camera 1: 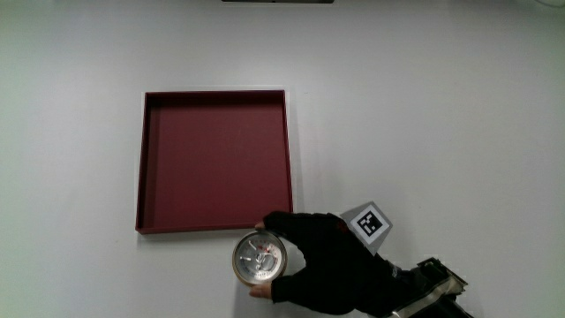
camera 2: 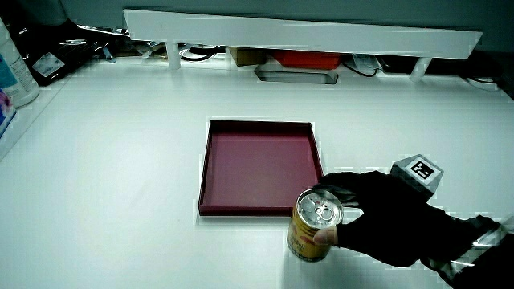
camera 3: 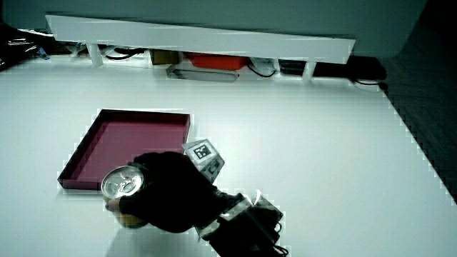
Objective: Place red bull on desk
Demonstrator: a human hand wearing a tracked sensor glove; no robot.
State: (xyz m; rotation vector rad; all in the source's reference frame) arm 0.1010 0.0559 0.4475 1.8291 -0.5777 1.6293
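Observation:
The Red Bull can (camera 1: pixel 259 259) stands upright on the white table, just nearer to the person than the dark red tray (camera 1: pixel 214 119). Its silver lid shows in the main view, and its gold side (camera 2: pixel 307 241) shows in a side view. The gloved hand (camera 1: pixel 320 261) wraps around the can, with fingers curled on its wall in all three views (camera 3: pixel 168 191). The patterned cube (camera 1: pixel 368 223) sits on the hand's back. The tray holds nothing.
A low white partition (camera 2: pixel 301 32) runs along the table's edge farthest from the person, with cables and a metal tray (camera 2: pixel 295 75) under it. Bottles and small items (camera 2: pixel 16 64) stand at one table corner.

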